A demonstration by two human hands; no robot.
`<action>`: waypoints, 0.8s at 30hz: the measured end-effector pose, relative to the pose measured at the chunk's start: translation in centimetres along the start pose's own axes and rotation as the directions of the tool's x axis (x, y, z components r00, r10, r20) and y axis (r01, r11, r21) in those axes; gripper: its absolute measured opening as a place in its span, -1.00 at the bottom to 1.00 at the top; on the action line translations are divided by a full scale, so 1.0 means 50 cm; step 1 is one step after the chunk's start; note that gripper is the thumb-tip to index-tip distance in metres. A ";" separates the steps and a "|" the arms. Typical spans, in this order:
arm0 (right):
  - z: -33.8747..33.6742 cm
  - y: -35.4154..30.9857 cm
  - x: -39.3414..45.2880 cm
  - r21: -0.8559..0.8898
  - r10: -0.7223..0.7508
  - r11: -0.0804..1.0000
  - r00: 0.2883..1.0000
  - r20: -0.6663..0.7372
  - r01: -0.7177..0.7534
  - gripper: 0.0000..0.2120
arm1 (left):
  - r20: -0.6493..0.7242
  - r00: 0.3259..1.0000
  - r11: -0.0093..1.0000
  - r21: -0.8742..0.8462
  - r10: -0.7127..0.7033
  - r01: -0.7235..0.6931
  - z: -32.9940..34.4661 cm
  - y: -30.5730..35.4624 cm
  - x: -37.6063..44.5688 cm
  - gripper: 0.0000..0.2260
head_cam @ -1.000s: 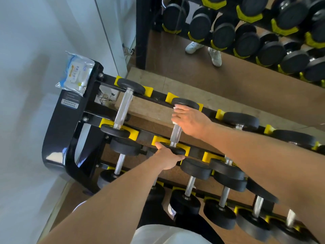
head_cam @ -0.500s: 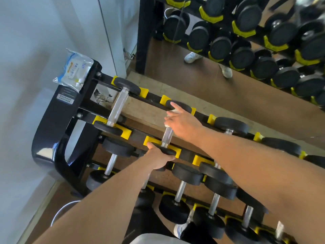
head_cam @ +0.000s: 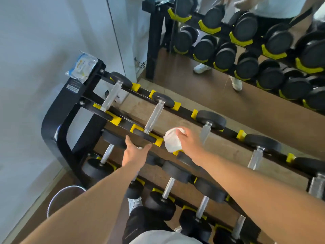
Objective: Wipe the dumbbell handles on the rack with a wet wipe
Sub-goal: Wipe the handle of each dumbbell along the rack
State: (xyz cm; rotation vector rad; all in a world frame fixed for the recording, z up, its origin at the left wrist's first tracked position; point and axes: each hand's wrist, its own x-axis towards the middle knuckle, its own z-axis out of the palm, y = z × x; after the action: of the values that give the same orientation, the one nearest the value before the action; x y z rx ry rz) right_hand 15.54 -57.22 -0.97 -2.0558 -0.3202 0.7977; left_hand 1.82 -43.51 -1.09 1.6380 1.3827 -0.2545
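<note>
**Dumbbell handle let go, wipe lifted off to the right**

Dumbbell (head_cam: 154,118), second from the left on the top tier of the rack (head_cam: 70,110), now lies free of both of my hands. Half a second ago my right hand was wrapped over its handle near the far head and my left cupped the near head; both have since come away. My right hand (head_cam: 189,140) now sits to the right of that dumbbell, between it and the third one (head_cam: 208,124), fingers curled round the bunched white wet wipe (head_cam: 172,140). My left hand (head_cam: 135,153) has dropped just below the near head, fingers spread and straight, holding nothing; whether they touch the rack's front rail I cannot tell.

The dumbbell's long axis runs from near-left to far-right, its chrome handle bare between two black heads seated in yellow cradles, the far head toward the mirror (head_cam: 246,50). The view has also shifted, showing more of the mirror. A pack of wipes (head_cam: 81,67) rests on the rack's far-left corner post.
</note>
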 end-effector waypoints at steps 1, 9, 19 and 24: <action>-0.029 0.020 -0.009 -0.006 0.033 0.999 0.999 -0.020 -0.033 -0.75 | -0.038 0.999 1.000 0.011 0.007 -0.007 0.021 -0.012 -0.026 -0.10; -0.219 0.083 -0.052 -0.008 0.062 0.998 0.984 -0.164 -0.064 -0.66 | 0.166 0.978 0.963 0.216 0.129 -0.163 0.207 0.033 -0.150 0.17; -0.228 0.046 0.063 -0.596 -0.613 0.615 0.788 0.051 0.517 -0.76 | 0.401 0.891 0.921 0.388 -0.215 0.048 0.272 0.096 -0.103 0.37; -0.201 0.171 0.075 -0.755 -0.513 0.186 0.718 0.471 0.628 -0.62 | 0.393 0.905 0.901 0.433 -0.165 -0.024 0.269 0.084 -0.110 0.33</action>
State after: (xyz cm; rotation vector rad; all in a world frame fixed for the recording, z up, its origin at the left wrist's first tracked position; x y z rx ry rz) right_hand 24.29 -66.78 -5.42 -2.4759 -1.8525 0.1927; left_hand 8.82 -56.85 -2.42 1.7456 1.0970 -0.9627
